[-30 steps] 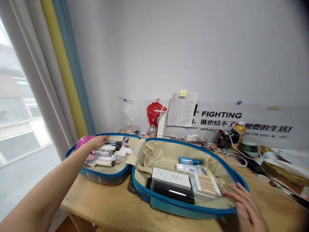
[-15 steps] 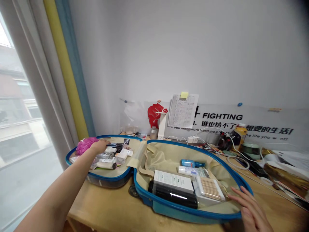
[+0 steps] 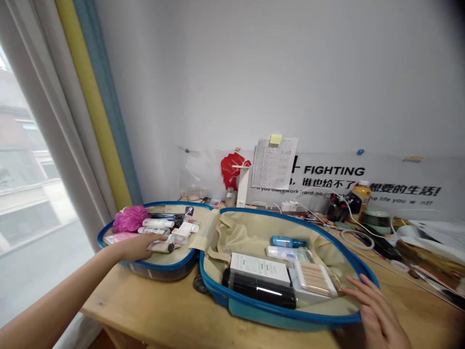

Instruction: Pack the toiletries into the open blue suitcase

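Note:
An open suitcase [image 3: 250,316] with a blue rim lies in two halves on a wooden table. My left hand [image 3: 140,246] reaches over the left half, forefinger stretched out and thumb apart, touching the small things near a white tube with a dark cap [image 3: 162,247]. Around it are a pink bath puff [image 3: 130,219], a white bottle [image 3: 158,223] and a clear bottle [image 3: 152,231]. My right hand [image 3: 379,310] rests by the right half's rim, fingers extended. That half holds a white box [image 3: 259,269], a black cylinder [image 3: 259,293], cotton swabs [image 3: 315,277], a blue bottle [image 3: 288,242] and a white tube [image 3: 286,253].
Behind the suitcase stand a white lamp-like stand [image 3: 243,186] and a small glass jar [image 3: 230,198]. White cables [image 3: 358,240], a yellow bottle [image 3: 361,199] and a green jar [image 3: 378,220] crowd the right side. A curtain [image 3: 54,121] hangs at the left.
My left hand has moved from beside the bath puff toward the near side of the left half. A white bottle now shows beside the puff. My right hand stays at the rim.

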Demonstrator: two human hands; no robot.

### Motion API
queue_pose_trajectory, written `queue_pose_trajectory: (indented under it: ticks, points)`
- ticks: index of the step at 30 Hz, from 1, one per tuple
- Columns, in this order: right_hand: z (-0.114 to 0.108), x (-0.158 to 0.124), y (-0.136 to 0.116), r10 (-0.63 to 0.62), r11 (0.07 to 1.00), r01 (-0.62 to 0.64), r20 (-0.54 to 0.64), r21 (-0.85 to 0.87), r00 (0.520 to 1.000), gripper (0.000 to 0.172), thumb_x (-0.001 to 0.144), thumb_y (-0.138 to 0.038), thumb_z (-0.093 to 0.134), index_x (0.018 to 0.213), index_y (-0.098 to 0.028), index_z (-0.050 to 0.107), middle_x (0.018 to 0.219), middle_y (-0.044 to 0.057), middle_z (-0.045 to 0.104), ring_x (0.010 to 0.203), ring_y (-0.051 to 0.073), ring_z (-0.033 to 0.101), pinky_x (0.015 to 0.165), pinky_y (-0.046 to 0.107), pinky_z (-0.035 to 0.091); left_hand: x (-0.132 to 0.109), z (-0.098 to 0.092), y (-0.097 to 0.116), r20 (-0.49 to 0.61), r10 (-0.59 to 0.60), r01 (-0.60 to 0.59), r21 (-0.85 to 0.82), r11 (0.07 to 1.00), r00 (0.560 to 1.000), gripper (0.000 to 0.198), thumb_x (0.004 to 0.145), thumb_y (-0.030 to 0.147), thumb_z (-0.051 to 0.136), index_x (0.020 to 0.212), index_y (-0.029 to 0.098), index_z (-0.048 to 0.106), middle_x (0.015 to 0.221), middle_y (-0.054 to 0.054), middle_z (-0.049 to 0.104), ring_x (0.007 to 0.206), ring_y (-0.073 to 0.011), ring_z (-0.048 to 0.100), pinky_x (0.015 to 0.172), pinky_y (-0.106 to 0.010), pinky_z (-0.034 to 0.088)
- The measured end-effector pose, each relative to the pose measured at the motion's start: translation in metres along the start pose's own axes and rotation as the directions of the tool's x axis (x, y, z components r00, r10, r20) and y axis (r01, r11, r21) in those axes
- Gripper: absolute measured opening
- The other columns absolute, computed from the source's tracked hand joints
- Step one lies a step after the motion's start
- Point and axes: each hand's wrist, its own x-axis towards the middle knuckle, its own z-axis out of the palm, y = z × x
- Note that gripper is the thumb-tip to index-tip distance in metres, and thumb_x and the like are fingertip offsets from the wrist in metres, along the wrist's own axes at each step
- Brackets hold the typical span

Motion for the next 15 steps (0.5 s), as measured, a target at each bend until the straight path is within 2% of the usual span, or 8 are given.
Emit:
queue_pose_trajectory:
  ticks: [4, 7, 9, 12, 15]
  points:
    - [-0.001, 0.003, -0.004, -0.019, 1.000, 0.019, -0.003, -0.001, 1.000, 0.032, 0.094, -0.037, 0.038, 0.096, -0.022, 0.066, 0.110, 0.010, 0.068, 0.121, 0.030, 0.055, 0.094, 0.049, 0.048, -0.004, -0.005, 0.016, 0.006, -0.020, 0.020, -0.003, 1.000, 1.000, 0.045, 0.071, 0.033, 0.051, 0.114, 0.022, 0.061, 0.119, -0.006, 0.066, 0.108, -0.0271, 0.062, 0.092, -0.036, 0.047]
    - [-0.003, 0.005, -0.005, -0.032, 0.999, 0.032, 0.005, -0.017, 0.999, 0.032, 0.094, -0.036, 0.038, 0.095, -0.023, 0.066, 0.109, 0.010, 0.068, 0.121, 0.030, 0.055, 0.093, 0.048, 0.048, -0.002, -0.009, 0.022, 0.012, 0.013, -0.014, 0.015, 1.000, 1.000, 0.040, 0.071, 0.033, 0.050, 0.108, 0.020, 0.059, 0.116, -0.008, 0.066, 0.105, -0.0268, 0.061, 0.090, -0.036, 0.046]
    - [-0.003, 0.005, -0.006, -0.030, 0.999, 0.030, 0.007, -0.018, 1.000, 0.032, 0.094, -0.037, 0.038, 0.094, -0.023, 0.067, 0.109, 0.009, 0.068, 0.120, 0.030, 0.056, 0.092, 0.048, 0.049, 0.000, -0.009, 0.023, -0.005, 0.038, -0.038, -0.001, 0.999, 0.999, 0.036, 0.077, 0.039, 0.046, 0.105, 0.020, 0.058, 0.114, -0.009, 0.067, 0.103, -0.0271, 0.061, 0.089, -0.037, 0.046]
    - [-0.003, 0.004, -0.006, -0.011, 1.000, 0.011, 0.006, -0.011, 1.000, 0.034, 0.094, -0.039, 0.038, 0.093, -0.023, 0.067, 0.109, 0.009, 0.068, 0.120, 0.030, 0.056, 0.093, 0.049, 0.049, 0.004, -0.011, 0.026, -0.081, 0.012, -0.017, -0.064, 0.998, 0.997, 0.042, 0.085, 0.049, 0.034, 0.106, 0.019, 0.053, 0.106, -0.011, 0.067, 0.096, -0.0276, 0.063, 0.085, -0.038, 0.047]
    - [-0.002, 0.004, -0.006, 0.013, 1.000, -0.013, 0.010, -0.012, 1.000, 0.035, 0.094, -0.041, 0.038, 0.092, -0.023, 0.068, 0.108, 0.010, 0.068, 0.120, 0.031, 0.056, 0.093, 0.050, 0.049, 0.013, -0.017, 0.042, -0.205, -0.034, -0.003, -0.181, 0.983, 0.978, 0.049, 0.088, 0.052, 0.026, 0.114, 0.016, 0.048, 0.096, -0.011, 0.067, 0.088, -0.0266, 0.064, 0.080, -0.037, 0.048]
